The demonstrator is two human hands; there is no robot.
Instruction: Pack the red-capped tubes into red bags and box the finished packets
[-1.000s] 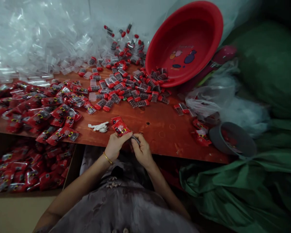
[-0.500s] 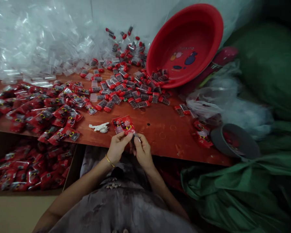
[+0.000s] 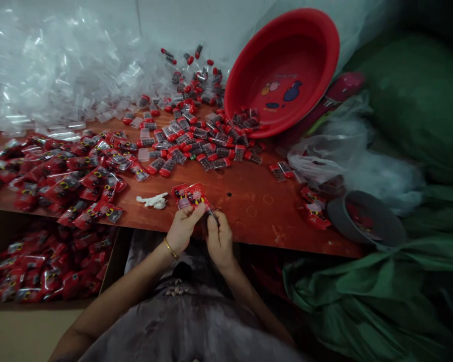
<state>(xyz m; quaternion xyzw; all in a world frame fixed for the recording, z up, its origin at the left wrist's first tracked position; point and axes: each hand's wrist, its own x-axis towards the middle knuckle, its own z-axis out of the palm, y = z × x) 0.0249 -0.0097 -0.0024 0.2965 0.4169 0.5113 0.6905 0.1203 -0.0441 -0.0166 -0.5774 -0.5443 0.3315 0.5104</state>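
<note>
My left hand (image 3: pixel 183 229), with a yellow bangle on its wrist, pinches a small red printed bag (image 3: pixel 192 193) by its near edge, just over the table's front edge. Close beside it, my right hand (image 3: pixel 219 241) is closed, thumb against fingers, on a small dark object (image 3: pixel 212 212) at the bag's right corner. The fingers cover most of that object, so its kind is unclear. A crumpled white strip (image 3: pixel 153 200) lies on the table left of the bag. Beyond my hands are several small clear cases (image 3: pixel 200 133) with red ends and dark contents.
Filled red packets (image 3: pixel 60 171) are heaped at left, above a cardboard box (image 3: pixel 33 327) holding more. Clear plastic sleeves (image 3: pixel 60 65) pile up behind. A red basin (image 3: pixel 283 65) leans at the back. At right are a grey bowl (image 3: pixel 366 218), plastic bags (image 3: pixel 332 151) and green cloth (image 3: pixel 343 296).
The view has shifted slightly. My right hand has turned a little beside the bag's corner, its fingers now more upright. My left hand keeps its pinch on the bag.
</note>
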